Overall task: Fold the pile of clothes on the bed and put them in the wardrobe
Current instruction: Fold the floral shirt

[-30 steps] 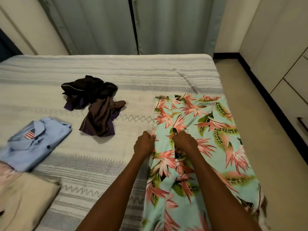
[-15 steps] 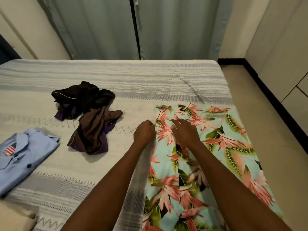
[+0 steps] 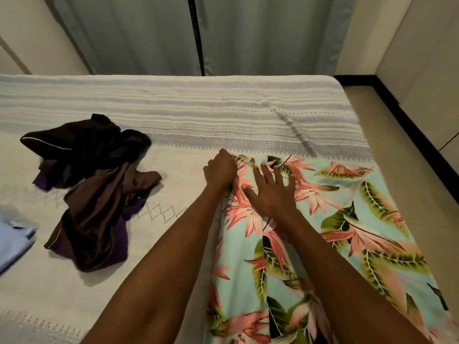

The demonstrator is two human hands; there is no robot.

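Working at bed (image 3: 223, 108), striped cover, we note sizes downward. Floral garment (image 3: 347, 232) spread flat on bed's right side, long axis running from us toward far edge. Dark crumpled clothes (image 3: 94, 189) well apart to left, unfolded; blue shirt (image 3: 12, 242) at left frame edge. Right hand (image 3: 272, 194) flat, fingers spread, pressing floral cloth near far end. Left hand (image 3: 219, 168) curled, pinching garment's left edge just beside right. Our judgement: next fold turns on that left edge, left hand nearer it.
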